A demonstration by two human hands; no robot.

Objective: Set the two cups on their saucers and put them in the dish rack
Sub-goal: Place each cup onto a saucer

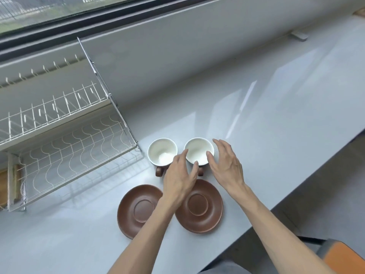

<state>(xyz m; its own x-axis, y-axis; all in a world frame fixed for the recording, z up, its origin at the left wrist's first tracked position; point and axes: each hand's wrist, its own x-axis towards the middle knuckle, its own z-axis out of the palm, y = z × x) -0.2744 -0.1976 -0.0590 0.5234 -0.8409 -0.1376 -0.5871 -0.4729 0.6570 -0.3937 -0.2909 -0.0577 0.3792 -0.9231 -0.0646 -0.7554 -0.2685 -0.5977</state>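
Cups first: I see two of them, brown outside and white inside, standing upright side by side on the grey desk (256, 125), just off the near right corner of the dish rack. Neither sits on a saucer. The left cup (162, 151) has its brown handle pointing toward me. The right cup (199, 150) stands just beside it, and most of its handle is hidden behind my left hand.

My left hand (180, 181) reaches in with fingers spread, fingertips at the near left rim of the right cup; I cannot tell whether they actually touch it. My right hand (227, 165) is open too, cupped around the right side of that same cup, fingers at or very near the rim, not closed on it. Neither hand holds anything.

Two brown saucers lie flat on the desk nearer to me than the cups. The left saucer (136, 210) is partly covered by my left forearm; the right saucer (199, 206) lies between my two forearms. The saucers sit just beside each other, edges close, and whether they touch is hidden by the arm.

At the left stands the dish rack (65, 155), a white wire one with two tiers, nothing in its lower tier that I can see. Behind the desk runs a window (59, 8).
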